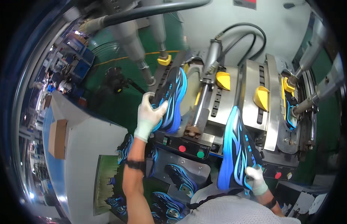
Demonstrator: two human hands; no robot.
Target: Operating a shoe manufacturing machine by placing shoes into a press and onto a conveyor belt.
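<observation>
Head view: left hand (151,114), fingers curled, grips left shoe (176,100) at machine's (251,95) left end. Right hand (257,180) grips right shoe (233,149) by its near end, before machine. Work appears partway: 3rd shoe (291,110) sits under yellow block (288,86); 2 held shoes remain unclamped; lower shoes (181,178) await handling.

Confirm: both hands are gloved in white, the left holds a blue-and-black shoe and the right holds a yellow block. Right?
Not quite. The right hand holds a second blue-and-black shoe instead, as the head view shows. The rest stands: both hands are gloved in white, and the left hand holds the first blue-and-black shoe.
</observation>
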